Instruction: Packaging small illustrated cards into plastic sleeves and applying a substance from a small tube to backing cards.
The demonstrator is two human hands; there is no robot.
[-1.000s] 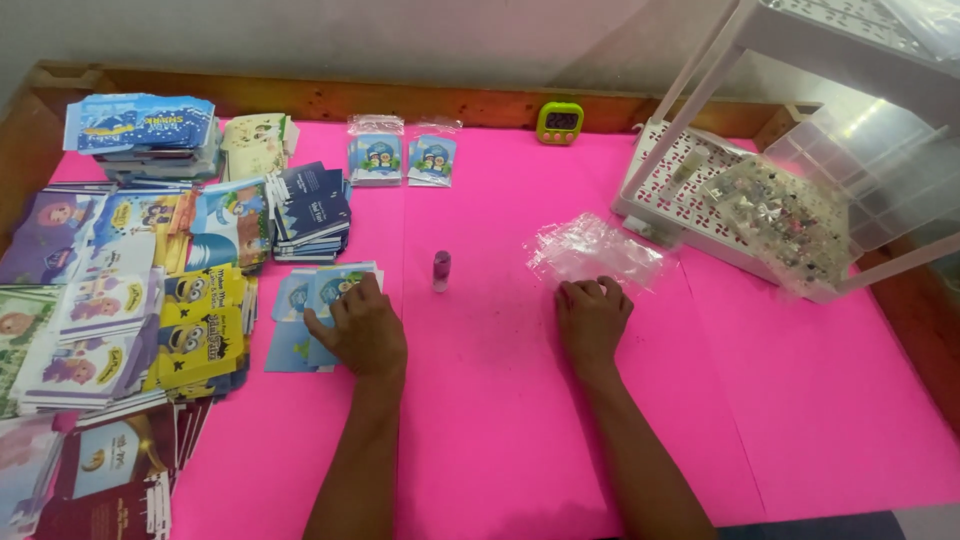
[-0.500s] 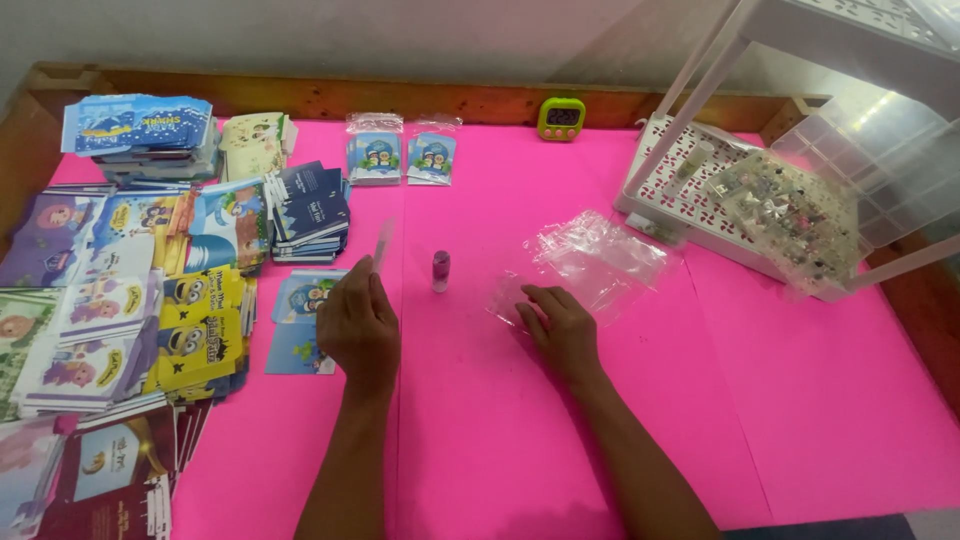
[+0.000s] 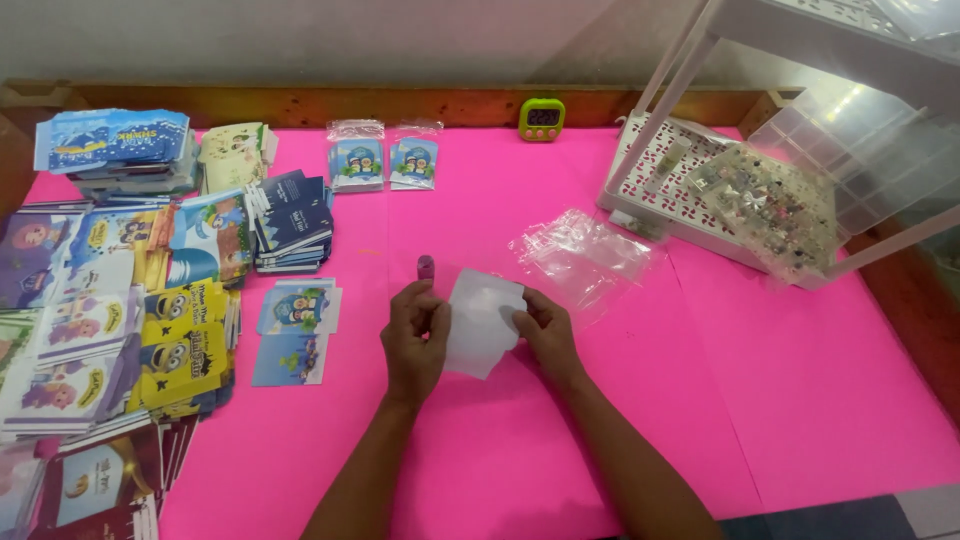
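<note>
Both hands, left (image 3: 415, 335) and right (image 3: 545, 330), pinch a small clear plastic bag (image 3: 482, 322) between closed fingers, each grip tight, above the pink desk (image 3: 800, 400).

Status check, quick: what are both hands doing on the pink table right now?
Left hand and right hand both pinch one small clear plastic sleeve, held between them. Small purple bottle stands just beyond. Heap of clear bags lies nearby, apart.
</note>
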